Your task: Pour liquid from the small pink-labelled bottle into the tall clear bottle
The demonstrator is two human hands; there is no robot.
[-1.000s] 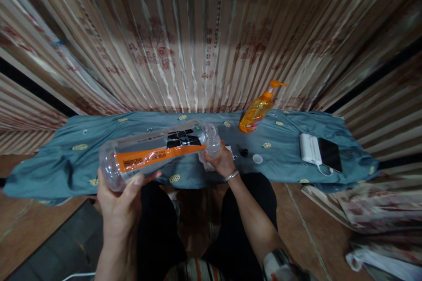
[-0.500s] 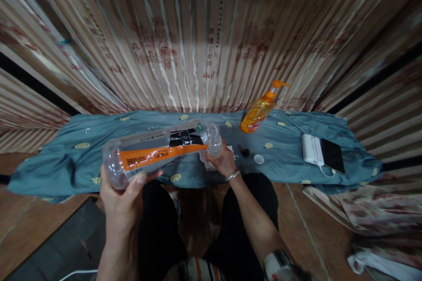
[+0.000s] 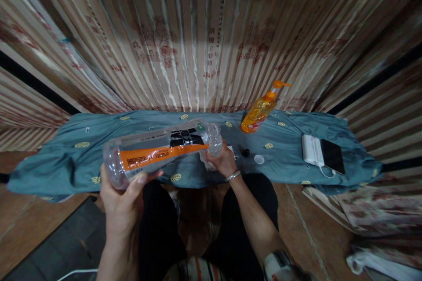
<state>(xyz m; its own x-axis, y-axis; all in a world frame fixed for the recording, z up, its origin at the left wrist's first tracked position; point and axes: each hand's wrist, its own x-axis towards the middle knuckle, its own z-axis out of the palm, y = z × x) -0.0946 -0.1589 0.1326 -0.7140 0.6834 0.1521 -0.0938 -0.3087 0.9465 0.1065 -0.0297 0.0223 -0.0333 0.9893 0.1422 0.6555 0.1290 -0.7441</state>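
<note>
A large clear plastic bottle (image 3: pixel 158 147) with an orange, grey and black label lies nearly sideways in the air, its neck end to the right and slightly higher. Its base rests in my left hand (image 3: pixel 121 189), whose thumb and fingers wrap round it. My right hand (image 3: pixel 224 160) grips a clear, rounded plastic part at the neck end; whether that is the bottle's own neck or a separate small cup, I cannot tell. Partly hidden below the right hand is a crumpled white tissue (image 3: pixel 207 165). To the right lie a small black cap (image 3: pixel 245 153) and a translucent round lid (image 3: pixel 259 159).
An orange pump bottle (image 3: pixel 259 112) stands at the back of the narrow surface covered with teal cloth (image 3: pixel 79 158). A white power bank (image 3: pixel 312 150) is cabled to a black phone (image 3: pixel 332 156) on the right. Behind hangs a pleated curtain (image 3: pixel 198 52).
Almost nothing differs. Both hands keep their hold and the bottle stays in practically the same position.
</note>
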